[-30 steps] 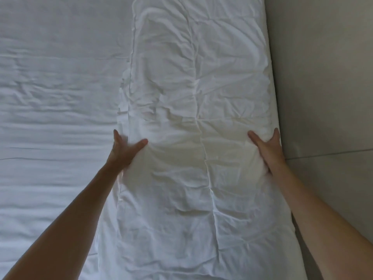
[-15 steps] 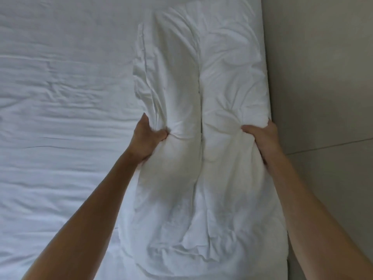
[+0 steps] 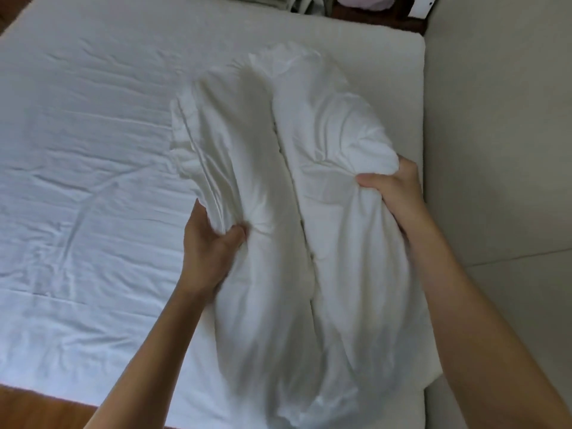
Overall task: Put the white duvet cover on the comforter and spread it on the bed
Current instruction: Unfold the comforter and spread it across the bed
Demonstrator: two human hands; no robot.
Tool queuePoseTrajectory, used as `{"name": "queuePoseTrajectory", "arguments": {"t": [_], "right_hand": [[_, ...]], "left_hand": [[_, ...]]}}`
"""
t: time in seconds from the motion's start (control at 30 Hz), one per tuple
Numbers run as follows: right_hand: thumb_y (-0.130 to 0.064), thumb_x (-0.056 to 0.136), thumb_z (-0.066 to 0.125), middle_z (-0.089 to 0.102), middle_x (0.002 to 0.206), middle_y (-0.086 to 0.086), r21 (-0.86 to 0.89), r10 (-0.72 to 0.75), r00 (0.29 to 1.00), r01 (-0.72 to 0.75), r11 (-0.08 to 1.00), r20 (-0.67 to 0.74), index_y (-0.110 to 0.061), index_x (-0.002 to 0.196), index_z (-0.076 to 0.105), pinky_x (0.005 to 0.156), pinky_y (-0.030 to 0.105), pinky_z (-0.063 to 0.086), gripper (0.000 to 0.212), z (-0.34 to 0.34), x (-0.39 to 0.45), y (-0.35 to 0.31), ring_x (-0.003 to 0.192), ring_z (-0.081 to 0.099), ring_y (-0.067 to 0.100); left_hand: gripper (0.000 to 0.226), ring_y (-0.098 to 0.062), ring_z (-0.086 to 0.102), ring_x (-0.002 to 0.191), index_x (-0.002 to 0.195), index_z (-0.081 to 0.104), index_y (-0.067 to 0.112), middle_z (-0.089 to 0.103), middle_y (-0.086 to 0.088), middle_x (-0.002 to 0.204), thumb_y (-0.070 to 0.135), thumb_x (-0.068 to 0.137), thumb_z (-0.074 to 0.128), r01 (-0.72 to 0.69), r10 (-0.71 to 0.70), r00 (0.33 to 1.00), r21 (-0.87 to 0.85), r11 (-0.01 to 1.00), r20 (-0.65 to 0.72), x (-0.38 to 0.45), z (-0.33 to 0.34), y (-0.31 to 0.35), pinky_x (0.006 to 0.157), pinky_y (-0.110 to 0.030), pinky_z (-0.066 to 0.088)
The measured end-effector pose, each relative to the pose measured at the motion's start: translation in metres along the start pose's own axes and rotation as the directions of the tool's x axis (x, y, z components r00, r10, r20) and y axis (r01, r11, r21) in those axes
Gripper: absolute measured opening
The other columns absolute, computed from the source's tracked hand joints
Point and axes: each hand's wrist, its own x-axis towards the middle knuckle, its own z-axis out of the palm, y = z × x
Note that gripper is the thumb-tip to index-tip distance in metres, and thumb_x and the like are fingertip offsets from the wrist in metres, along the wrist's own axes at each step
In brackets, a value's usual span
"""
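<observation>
A long folded bundle of white bedding (image 3: 312, 193) lies along the right side of the bed (image 3: 80, 168), bunched and lifted in the middle. Whether it is comforter, duvet cover or both I cannot tell. My left hand (image 3: 207, 246) grips its left edge, thumb on top and fingers underneath. On the opposite edge, near the wall, my right hand (image 3: 391, 187) grips the bundle with curled fingers. The near end of the bundle hangs down to the bed's front edge.
A pale wall (image 3: 495, 150) runs close along the bed's right side. A wrinkled white sheet covers the mattress to the left. Wooden floor (image 3: 40, 410) shows at the bottom left. Clutter and a pink item (image 3: 362, 1) sit beyond the far edge.
Both hands went from lying flat on the spread bundle to gripping its edges and squeezing it together, and it has lifted off the bed. The view has tilted up, showing the far edge.
</observation>
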Motion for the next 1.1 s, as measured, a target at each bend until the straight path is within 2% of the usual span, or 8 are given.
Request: {"name": "queuePoseTrajectory", "arguments": {"t": [0.17,0.3,0.43,0.57,0.77,0.9,1.0,1.1], "right_hand": [[-0.001,0.067,0.081,0.069,0.094,-0.002,-0.215,-0.135,0.954,0.196,0.957,0.267,-0.008,0.094,0.072,0.075,0.023,0.050,0.030,0.026,0.030,-0.092,0.082,0.064,0.006],[-0.019,0.069,0.085,0.068,0.107,-0.002,-0.458,-0.199,0.852,0.440,0.772,0.484,-0.013,0.107,0.071,0.082,0.028,0.047,0.041,0.056,0.073,-0.154,0.096,0.062,0.014],[-0.026,0.081,0.073,0.053,0.138,0.002,-0.693,-0.202,0.822,0.561,0.452,0.533,-0.031,0.142,0.046,0.099,0.031,0.042,0.067,0.082,0.109,-0.149,0.123,0.050,0.022],[-0.037,0.086,0.069,0.049,0.138,0.015,-0.787,-0.057,0.876,0.457,0.415,0.479,-0.027,0.151,0.030,0.101,0.037,0.039,0.076,0.077,0.107,-0.056,0.126,0.044,0.034],[-0.042,0.089,0.063,0.044,0.143,0.018,-0.749,0.102,0.985,0.039,0.662,0.142,-0.016,0.151,0.030,0.106,0.038,0.032,0.075,0.042,0.065,0.102,0.131,0.039,0.035],[-0.050,0.085,0.067,0.038,0.147,0.023,-0.597,0.139,0.976,-0.213,0.773,-0.168,-0.012,0.152,0.026,0.111,0.044,0.030,0.087,0.052,0.031,0.176,0.136,0.034,0.037],[-0.061,0.078,0.066,0.024,0.156,0.020,-0.349,0.305,0.855,-0.462,0.815,-0.420,-0.015,0.155,0.014,0.114,0.047,0.027,0.104,0.081,0.010,0.217,0.143,0.023,0.034],[-0.066,0.070,0.070,0.021,0.157,0.019,0.058,0.547,0.615,-0.633,0.772,-0.567,-0.014,0.155,0.004,0.112,0.048,0.028,0.119,0.116,-0.003,0.252,0.144,0.024,0.034]], "left_hand": [[0.047,0.010,0.059,0.092,0.105,0.050,0.032,0.063,0.024,0.097,0.004,0.072,0.065,-0.010,-0.023,0.951,-0.106,0.994,-0.307,-0.056,-0.003,0.046,0.078,-0.006,0.042],[0.052,0.008,0.059,0.098,0.122,0.045,0.017,0.062,0.014,0.111,-0.005,0.081,0.068,0.131,-0.260,0.857,-0.300,0.945,-0.445,-0.095,0.058,0.068,0.086,-0.006,0.041],[0.056,-0.016,0.054,0.117,0.128,0.037,0.018,0.054,-0.003,0.128,0.012,0.084,0.072,0.567,-0.647,0.756,-0.396,0.722,-0.096,-0.100,0.133,0.028,0.102,-0.033,0.042],[0.078,-0.026,0.035,0.138,0.151,0.020,0.017,0.026,-0.010,0.155,0.011,0.089,0.066,0.793,-0.797,0.596,-0.227,0.565,0.098,-0.092,0.146,-0.019,0.108,-0.037,0.032],[0.074,-0.030,0.033,0.139,0.149,0.029,0.010,0.029,-0.014,0.153,0.014,0.087,0.069,0.571,-0.552,0.819,0.127,0.811,-0.157,-0.009,0.097,-0.088,0.113,-0.041,0.029],[0.073,-0.037,0.031,0.138,0.147,0.033,0.006,0.033,-0.020,0.151,0.021,0.087,0.070,0.227,-0.239,0.970,0.535,0.814,-0.048,0.082,0.069,-0.130,0.112,-0.046,0.028],[0.080,-0.041,0.027,0.140,0.149,0.032,0.006,0.028,-0.026,0.152,0.035,0.086,0.070,-0.080,-0.114,0.975,0.776,0.625,0.193,0.148,0.051,-0.169,0.114,-0.048,0.025],[0.091,-0.043,0.022,0.143,0.152,0.027,0.009,0.022,-0.029,0.155,0.054,0.083,0.066,-0.262,-0.112,0.929,0.839,0.476,0.353,0.194,0.041,-0.204,0.115,-0.051,0.022]]}}
